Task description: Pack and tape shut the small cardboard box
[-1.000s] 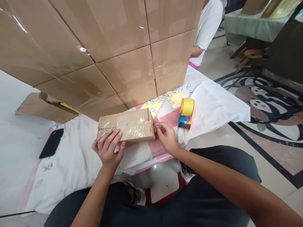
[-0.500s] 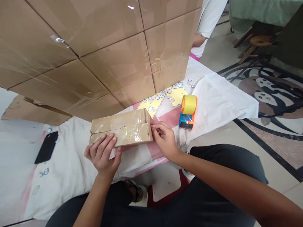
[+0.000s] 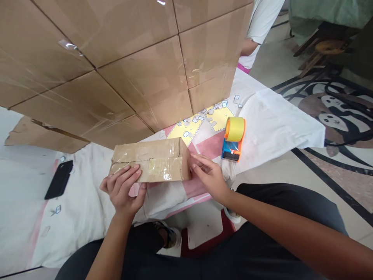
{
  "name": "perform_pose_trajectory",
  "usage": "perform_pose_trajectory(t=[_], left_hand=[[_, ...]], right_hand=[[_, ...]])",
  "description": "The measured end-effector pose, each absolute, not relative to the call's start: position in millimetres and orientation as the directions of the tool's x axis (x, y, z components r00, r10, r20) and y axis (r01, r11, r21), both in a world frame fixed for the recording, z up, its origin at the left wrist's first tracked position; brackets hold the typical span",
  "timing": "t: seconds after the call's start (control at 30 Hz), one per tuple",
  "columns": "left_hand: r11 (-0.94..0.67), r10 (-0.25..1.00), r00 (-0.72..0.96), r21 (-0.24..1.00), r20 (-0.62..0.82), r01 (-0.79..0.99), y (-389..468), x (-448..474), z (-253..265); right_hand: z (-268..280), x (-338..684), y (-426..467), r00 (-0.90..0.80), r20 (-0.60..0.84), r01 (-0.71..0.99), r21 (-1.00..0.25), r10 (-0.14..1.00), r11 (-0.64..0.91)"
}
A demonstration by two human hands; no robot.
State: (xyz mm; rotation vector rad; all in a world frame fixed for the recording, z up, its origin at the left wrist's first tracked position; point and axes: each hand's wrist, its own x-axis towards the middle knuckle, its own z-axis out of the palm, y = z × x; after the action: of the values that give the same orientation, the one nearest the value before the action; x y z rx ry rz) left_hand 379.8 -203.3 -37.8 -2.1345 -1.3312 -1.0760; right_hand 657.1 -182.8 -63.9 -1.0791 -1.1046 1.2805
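A small, long cardboard box (image 3: 159, 153) with shiny clear tape across its top seam lies on the cloth in front of me. My left hand (image 3: 124, 188) rests on its near left part, fingers stretched over the top and thumb held apart at the front side. At the box's right end is my right hand (image 3: 211, 177). Its fingers are extended and the thumb is slightly apart from them; whether the fingertips touch the end face is hard to tell. To the right, a tape dispenser (image 3: 231, 151) in orange and blue carries a yellow-edged roll.
A tall stack of taped cartons (image 3: 142, 74) rises behind the box. A black phone (image 3: 59, 179) lies at left near a flattened cardboard piece (image 3: 43, 136). The patterned cloth (image 3: 271, 120) hangs over the right edge. Another person's sleeve (image 3: 264, 23) shows behind the stack.
My right hand has drawn slightly right from the box's end, its fingers loosening from a pinch. The left fingers have shifted a little left on the box. The view has moved slightly.
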Motion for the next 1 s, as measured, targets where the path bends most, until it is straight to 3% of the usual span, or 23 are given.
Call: perform_pose_trajectory(t=[0.13,0.2,0.3,0.37,0.7,1.0], left_hand=[[-0.453,0.578,0.245,0.056,0.778,0.89,-203.9,380.4,-37.1],[-0.453,0.58,0.25,0.052,0.775,0.89,-204.5,380.5,-36.3],[-0.456,0.595,0.256,0.057,0.762,0.888,-205.7,379.5,-36.0],[-0.453,0.607,0.254,0.065,0.753,0.889,-206.3,378.7,-36.5],[-0.449,0.6,0.258,0.051,0.757,0.892,-206.5,382.0,-34.2],[-0.449,0.597,0.26,0.047,0.759,0.892,-206.9,380.8,-36.2]], right_hand=[[-72.3,656.1,-162.0,-0.056,0.032,-0.092,-0.995,0.998,0.027],[-76.8,659.9,-151.0,-0.106,0.082,0.064,-0.994,0.991,0.089],[-80.4,670.8,-138.3,-0.303,0.128,0.331,-0.915,0.944,0.23],[-80.5,677.4,-135.3,-0.437,0.147,0.395,-0.855,0.887,0.336],[-79.9,682.0,-140.9,-0.56,0.171,0.409,-0.795,0.811,0.449],[-50.5,690.6,-119.4,-0.541,0.298,0.19,-0.868,0.787,0.459]])
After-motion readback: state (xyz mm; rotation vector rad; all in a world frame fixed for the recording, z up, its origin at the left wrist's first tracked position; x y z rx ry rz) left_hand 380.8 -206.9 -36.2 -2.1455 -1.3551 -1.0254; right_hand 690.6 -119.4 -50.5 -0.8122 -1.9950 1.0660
